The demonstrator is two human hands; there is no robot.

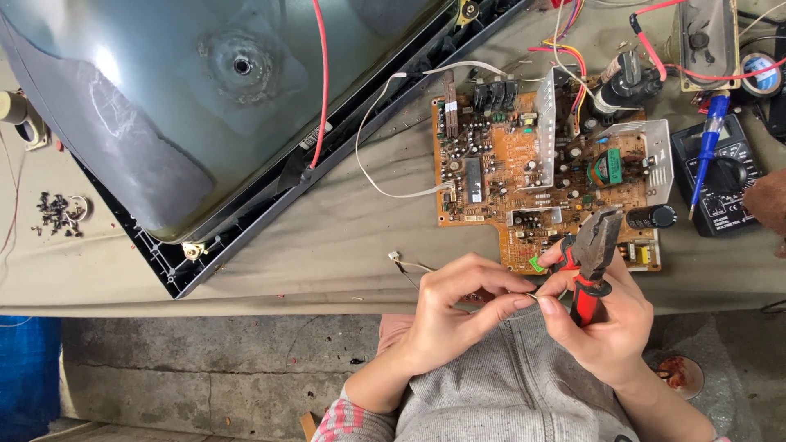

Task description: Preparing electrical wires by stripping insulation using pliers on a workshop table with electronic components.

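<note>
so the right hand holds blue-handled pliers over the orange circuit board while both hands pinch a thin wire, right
Not quite: the head view shows the pliers have red and black handles, not blue. The rest holds: the right hand grips them over the orange circuit board, and the left hand helps pinch the thin wire.

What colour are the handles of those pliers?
Red and black, on the pliers in the right hand; head view.

2 hands work at the table edge: the left hand (454, 315) and the right hand (602, 323). There is 1 pair of red-handled pliers (591, 262), 1 orange circuit board (524, 176), 1 picture tube (196, 98), 1 black multimeter (725, 184), 1 blue-handled screwdriver (708, 143), 1 roll of tape (760, 72) and 1 pile of dark screws (56, 214).
</note>
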